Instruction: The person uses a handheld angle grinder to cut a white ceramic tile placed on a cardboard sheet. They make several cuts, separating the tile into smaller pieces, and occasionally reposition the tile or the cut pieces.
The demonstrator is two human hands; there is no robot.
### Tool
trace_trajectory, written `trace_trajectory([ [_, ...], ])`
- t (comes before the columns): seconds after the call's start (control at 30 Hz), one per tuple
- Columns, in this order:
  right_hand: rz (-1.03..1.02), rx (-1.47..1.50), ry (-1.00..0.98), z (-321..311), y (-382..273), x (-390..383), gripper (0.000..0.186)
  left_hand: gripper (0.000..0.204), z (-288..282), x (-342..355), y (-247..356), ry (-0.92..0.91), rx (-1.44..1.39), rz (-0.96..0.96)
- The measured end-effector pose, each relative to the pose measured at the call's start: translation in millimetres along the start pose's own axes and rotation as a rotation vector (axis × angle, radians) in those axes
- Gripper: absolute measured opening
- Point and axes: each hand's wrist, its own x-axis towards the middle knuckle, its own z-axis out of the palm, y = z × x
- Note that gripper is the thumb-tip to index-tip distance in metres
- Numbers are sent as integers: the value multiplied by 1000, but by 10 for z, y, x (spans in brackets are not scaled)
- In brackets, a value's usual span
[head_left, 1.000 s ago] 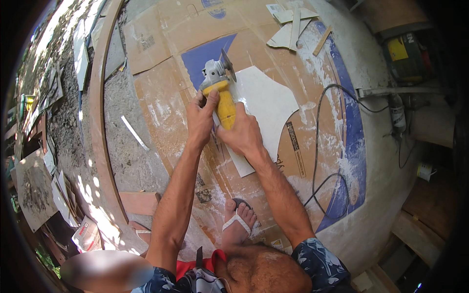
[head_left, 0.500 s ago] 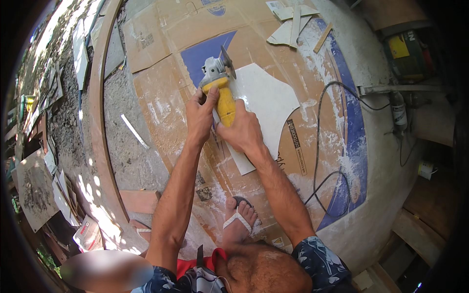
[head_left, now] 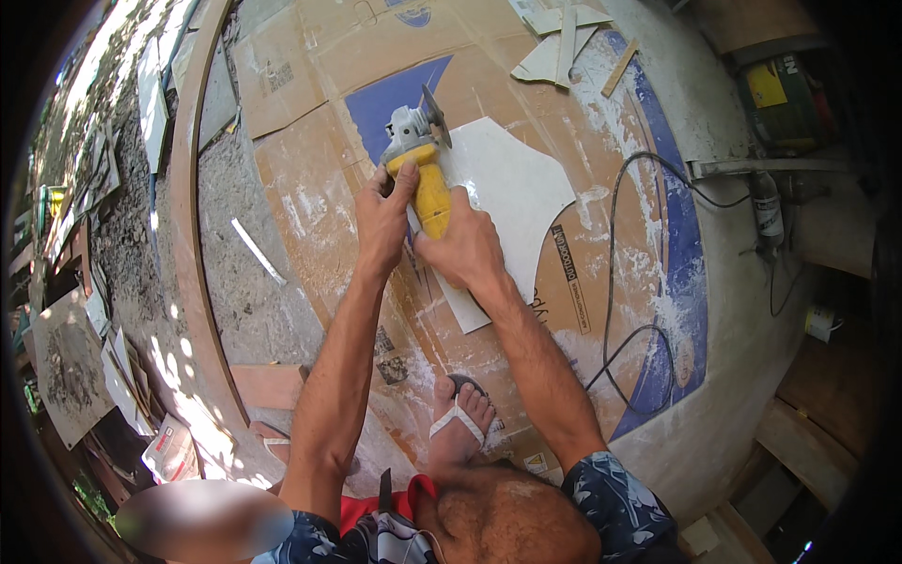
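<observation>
Both my hands grip a yellow angle grinder (head_left: 431,200) with a grey metal head and a thin dark disc (head_left: 436,117) at its upper right. My left hand (head_left: 382,218) is closed around the neck near the head, its thumb on the yellow body. My right hand (head_left: 467,246) wraps the rear of the body. Under and beside the tool lies a white tile piece (head_left: 515,202) with a curved right edge and a pointed corner. The disc stands over the tile's upper left edge; whether it touches cannot be told. Part of the tile is hidden by my hands and the grinder.
Dusty cardboard (head_left: 583,254) covers the ground. A black cord (head_left: 609,273) loops across its right side. Tile offcuts (head_left: 554,56) lie at the far right, a long wooden board (head_left: 188,207) on the left, and a white strip (head_left: 258,252) beside it. My sandalled foot (head_left: 458,428) is nearby.
The view has shifted very slightly, so the scene sits a few pixels higher. My hands keep the same hold on the grinder over the tile.
</observation>
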Motion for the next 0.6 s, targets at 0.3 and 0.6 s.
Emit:
trace_trajectory([
  [0.3, 11, -7, -1, -13, -29, -9, 59, 50, 31, -8, 21, 35, 6, 9],
  [0.6, 3, -12, 2, -8, -21, -18, 58, 49, 23, 1, -26, 55, -4, 17],
])
